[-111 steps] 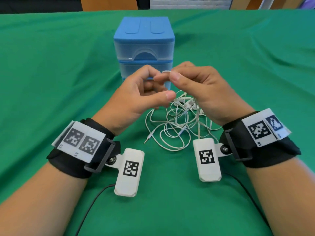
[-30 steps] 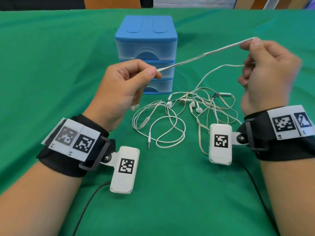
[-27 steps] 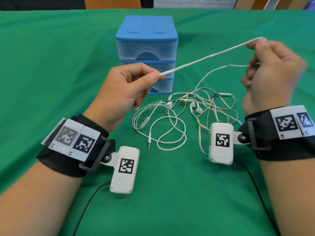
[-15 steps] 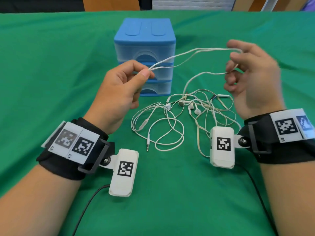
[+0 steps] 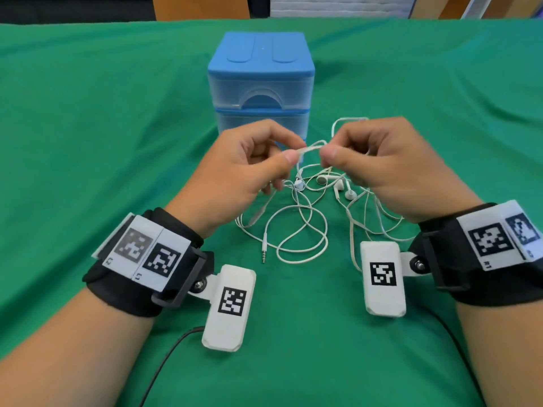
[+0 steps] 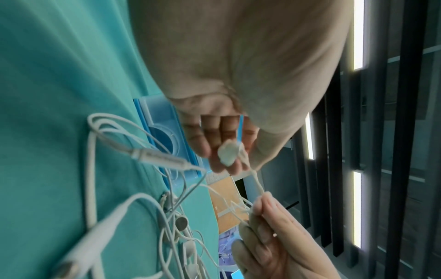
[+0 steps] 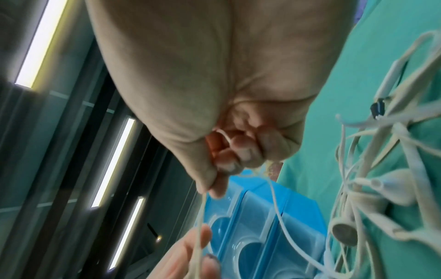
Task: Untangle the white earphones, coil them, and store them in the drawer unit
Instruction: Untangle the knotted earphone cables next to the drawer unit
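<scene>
Both hands pinching one short run of cord, above the tangle.

Behind the grip: drawer unit (image 5: 261,83), drawers shut, not yet needed. Below the grip: rest of the white earphones (image 5: 296,227) left slack on the green cloth (image 5: 102,127), probably so loops can slide free. Left hand (image 5: 235,177) and right hand (image 5: 390,171) each clamped thumb-to-finger on the cord, close together, likely to work a single crossing. Plug (image 5: 264,254) lying loose, nearest the body.
</scene>
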Demonstrator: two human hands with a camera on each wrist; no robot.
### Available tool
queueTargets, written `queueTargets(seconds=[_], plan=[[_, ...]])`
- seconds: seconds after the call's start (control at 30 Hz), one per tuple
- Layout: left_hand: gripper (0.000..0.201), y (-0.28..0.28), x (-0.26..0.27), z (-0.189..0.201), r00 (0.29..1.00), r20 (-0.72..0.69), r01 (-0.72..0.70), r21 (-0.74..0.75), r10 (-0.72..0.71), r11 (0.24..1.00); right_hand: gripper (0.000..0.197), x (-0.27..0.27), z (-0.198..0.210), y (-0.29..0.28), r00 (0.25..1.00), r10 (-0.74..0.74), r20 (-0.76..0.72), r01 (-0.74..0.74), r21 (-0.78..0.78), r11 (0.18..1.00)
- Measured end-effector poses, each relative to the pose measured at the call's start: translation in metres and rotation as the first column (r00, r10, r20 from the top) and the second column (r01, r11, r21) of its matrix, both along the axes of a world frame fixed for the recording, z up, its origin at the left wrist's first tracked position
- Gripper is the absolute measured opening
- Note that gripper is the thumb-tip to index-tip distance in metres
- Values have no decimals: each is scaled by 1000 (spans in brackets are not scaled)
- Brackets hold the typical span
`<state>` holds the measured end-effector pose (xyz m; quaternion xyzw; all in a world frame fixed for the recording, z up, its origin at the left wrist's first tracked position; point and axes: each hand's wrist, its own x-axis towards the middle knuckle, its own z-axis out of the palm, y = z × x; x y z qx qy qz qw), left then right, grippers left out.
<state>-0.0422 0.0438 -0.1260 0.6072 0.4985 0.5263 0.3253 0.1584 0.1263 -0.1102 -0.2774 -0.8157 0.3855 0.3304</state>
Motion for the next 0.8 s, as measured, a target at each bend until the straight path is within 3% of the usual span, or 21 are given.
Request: queueTargets(seconds=[0.1, 0.2, 0.33, 0.43, 0.53, 0.73, 0.8], plan=[[14, 3, -6, -4, 997, -11, -74, -7, 74, 997, 23, 9, 0, 13, 981, -166, -103, 167, 4, 986], [21, 5, -11, -9, 991, -59, -128, -129, 121, 983, 23, 19, -2, 23, 949, -298, -104, 299, -7, 954], [24, 1, -12, -12, 970, -240, -105, -290, 34, 951, 21, 25, -5, 25, 965, -262, 22, 263, -45, 964], [11, 3, -15, -13, 950, -306, -145, -262, 60, 954, 20, 25, -4, 23, 964, -253, 79, 257, -46, 965], [2, 5, -17, -12, 963, -197, -215, -160, 182, 963, 21, 26, -4, 22, 947, -295, 131, 299, -16, 954], [7, 7, -17, -5, 953, 13, -304, 74, 304, 950, 16, 30, -9, 30, 883, -417, 217, 431, -21, 902], [6, 7, -17, -5, 948, 53, -317, 113, 313, 942, 28, 29, -11, 32, 872, -446, 203, 470, -89, 878]])
